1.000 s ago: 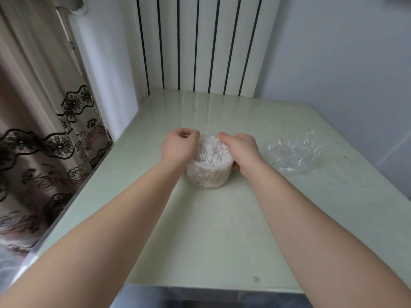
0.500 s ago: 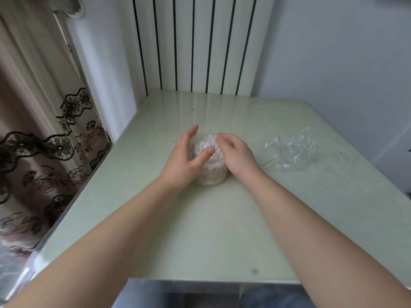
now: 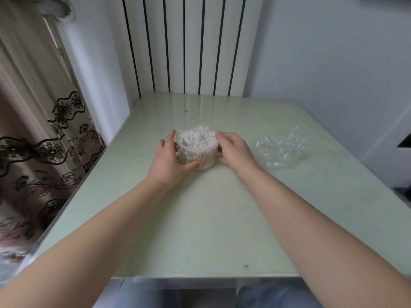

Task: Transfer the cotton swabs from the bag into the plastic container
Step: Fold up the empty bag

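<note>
Fingers (image 3: 171, 135) of the left hand (image 3: 170, 162) curl round the left wall of the container (image 3: 200, 154), with the thumb wrapped across its front. The right hand (image 3: 236, 152) curls its fingers against the right wall at the rim, thumb low. Between the two hands the container stands upright on the bench (image 3: 211, 218), packed with swabs (image 3: 196, 138) that rise above its rim. Right of the right fingers, apart from them, lies the crumpled bag (image 3: 281, 150). Beyond the fingertips stands a radiator (image 3: 191, 45), and left of the left hand hangs a curtain (image 3: 33, 130).
</note>
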